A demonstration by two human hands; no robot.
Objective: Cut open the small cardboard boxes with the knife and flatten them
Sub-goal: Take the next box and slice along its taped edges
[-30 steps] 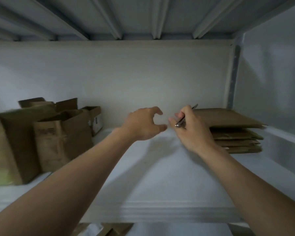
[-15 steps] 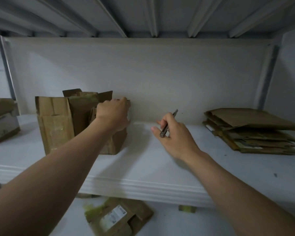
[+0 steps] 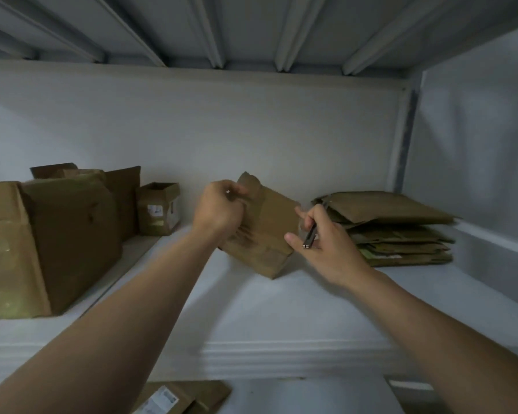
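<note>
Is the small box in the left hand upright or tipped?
Tipped. The left hand grips the small box at its top, and it leans diagonally, one bottom corner pointing down at the shelf.

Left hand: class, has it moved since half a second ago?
Yes. The left hand, gripping a small box, has shifted right, away from the standing boxes toward the flattened pile.
</note>
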